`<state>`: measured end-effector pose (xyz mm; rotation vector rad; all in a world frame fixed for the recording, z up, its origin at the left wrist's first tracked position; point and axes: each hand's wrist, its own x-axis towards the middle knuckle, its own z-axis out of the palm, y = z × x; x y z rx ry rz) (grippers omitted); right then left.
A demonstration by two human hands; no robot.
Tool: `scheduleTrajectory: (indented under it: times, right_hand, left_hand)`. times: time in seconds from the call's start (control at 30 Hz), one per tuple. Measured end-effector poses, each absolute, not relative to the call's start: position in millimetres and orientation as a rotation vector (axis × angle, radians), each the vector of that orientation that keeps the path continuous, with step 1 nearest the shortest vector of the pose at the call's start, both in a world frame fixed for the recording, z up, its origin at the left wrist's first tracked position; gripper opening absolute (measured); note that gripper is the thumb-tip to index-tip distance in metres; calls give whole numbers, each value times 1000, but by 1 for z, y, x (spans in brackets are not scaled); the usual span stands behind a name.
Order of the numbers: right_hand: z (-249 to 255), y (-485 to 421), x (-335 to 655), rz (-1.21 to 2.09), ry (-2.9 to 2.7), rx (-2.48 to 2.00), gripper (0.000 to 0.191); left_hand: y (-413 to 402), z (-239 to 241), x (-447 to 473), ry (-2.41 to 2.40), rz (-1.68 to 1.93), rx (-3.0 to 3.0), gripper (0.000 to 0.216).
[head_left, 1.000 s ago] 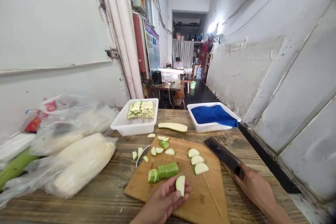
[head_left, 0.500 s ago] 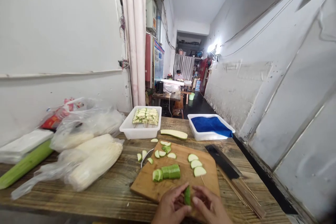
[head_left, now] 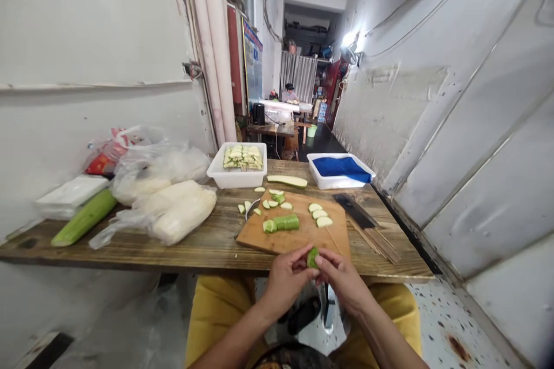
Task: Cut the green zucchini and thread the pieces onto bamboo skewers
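My left hand (head_left: 291,271) and my right hand (head_left: 341,277) meet at the front edge of the cutting board (head_left: 255,236). Their fingertips are closed on one green-skinned zucchini piece (head_left: 312,258) held between them. Beyond it on the board lies a cut zucchini chunk (head_left: 286,222), partly sliced. Several small cut pieces (head_left: 273,203) are scattered behind it. At the board's right side, pale zucchini slices (head_left: 320,214) lie in a row, with a thin wooden skewer (head_left: 334,239) reaching from the nearest slice toward my right hand.
Right of the board is a cleaver (head_left: 358,211) beside loose skewers (head_left: 367,237). Behind stand a white tray (head_left: 238,179) of skewered slices, a zucchini half (head_left: 287,181) and a tray with blue cloth (head_left: 340,166). Bagged pale vegetables (head_left: 182,213) and a long green vegetable (head_left: 84,219) lie left.
The camera view has tilted down, showing my forearms and yellow trousers. Both hands still hold the zucchini piece, now turned with more of its green skin toward me and nearer the table edge.
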<state>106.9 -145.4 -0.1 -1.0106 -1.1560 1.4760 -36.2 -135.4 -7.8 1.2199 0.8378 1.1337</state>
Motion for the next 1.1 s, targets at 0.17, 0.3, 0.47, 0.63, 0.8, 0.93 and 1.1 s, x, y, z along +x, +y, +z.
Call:
scheduleTrajectory:
  times: [0.17,0.3,0.47,0.63,0.8,0.93,1.1]
  right_hand:
    - [-5,-154,108,1595,-1023,-957,30]
    - [-10,-159,110,1662,-946,-870,29]
    - [-13,-159,111,1707,-963,-814,27]
    - [-12,-155,114,1652,-1076,-852,28]
    - [-15,-151,119,1579,-1168,-907,28]
    - [-20,-151,122,1590,-1220,-922,28]
    - [-22,-147,117,1626,-1079,-905,23]
  left_hand:
    - [-140,-17,-40,779,1083,1174,53]
    - [-144,-18,-41,839,1116,1204,47]
    - [-146,-8,-47,936,1128,1413,34]
    - [-145,-3,-48,916,1091,1454,31]
    - [-141,-6,-46,879,1034,1431,31]
    - [-138,-6,-45,930,994,1416,31]
    - [-138,-6,-41,1136,1012,1726,30]
